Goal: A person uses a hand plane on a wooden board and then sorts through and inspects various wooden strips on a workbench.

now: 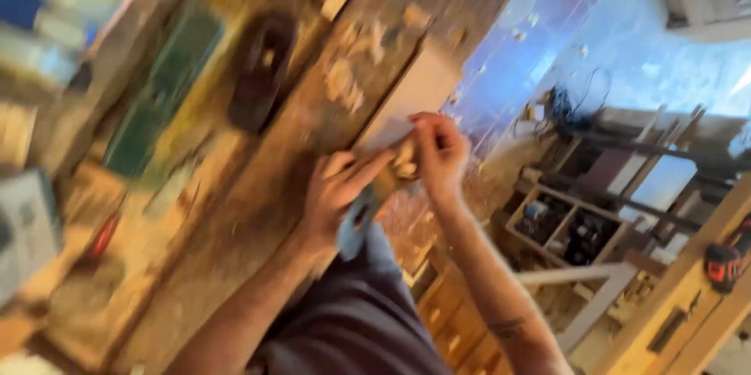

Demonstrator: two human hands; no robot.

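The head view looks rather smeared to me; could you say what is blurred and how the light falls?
Head view: motion blur smears everything, tilted; both hands and the workbench are soft; warm light on the bench, cold bluish glare on the floor upper right.

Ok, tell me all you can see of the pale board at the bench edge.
The pale board looks like light, smooth, flat wood, lying on the worn workbench among shavings, its near end at the bench edge. The right hand pinches that end; the left hand reaches close beside it. Motion blur hides grain and thickness.
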